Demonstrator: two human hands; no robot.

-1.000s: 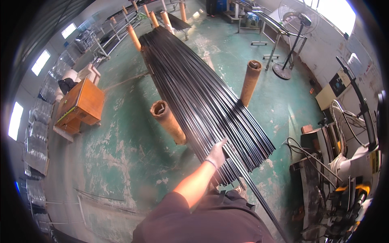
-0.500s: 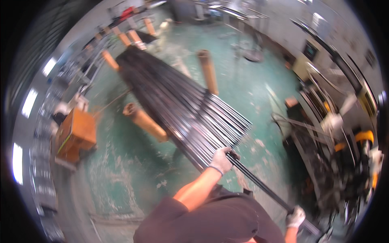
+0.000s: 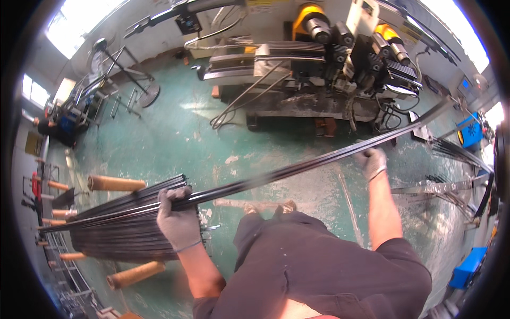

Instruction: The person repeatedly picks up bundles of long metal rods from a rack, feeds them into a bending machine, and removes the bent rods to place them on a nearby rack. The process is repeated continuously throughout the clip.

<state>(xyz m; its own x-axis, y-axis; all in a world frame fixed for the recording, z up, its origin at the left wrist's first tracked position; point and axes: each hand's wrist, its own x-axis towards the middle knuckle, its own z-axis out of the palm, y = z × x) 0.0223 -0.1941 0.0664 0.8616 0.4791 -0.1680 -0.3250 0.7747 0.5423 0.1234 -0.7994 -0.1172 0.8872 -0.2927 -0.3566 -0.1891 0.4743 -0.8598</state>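
Note:
A few long, dark, shiny metal tubes (image 3: 281,174) stretch across in front of me, higher at the right than at the left. My left hand (image 3: 179,222), in a pale work glove, is wrapped round them near the stack. Farther along, my gloved right hand (image 3: 374,164) grips the same tubes from below; its fingers are partly hidden and slightly blurred. Beneath the left part of the held tubes lies a wide stack of similar dark tubes (image 3: 122,242), resting beside brown posts.
Brown cylindrical posts (image 3: 116,183) flank the stack, with another post (image 3: 135,275) nearer me. Ahead stands a machine (image 3: 313,103) with yellow-capped cylinders and a hanging cable (image 3: 228,114). A round-based stand (image 3: 150,95) is at far left. A blue box (image 3: 468,267) sits at right.
My body has turned right, so the stack now lies at left and the machine ahead. The held tubes have swung round with me, both hands staying on them.

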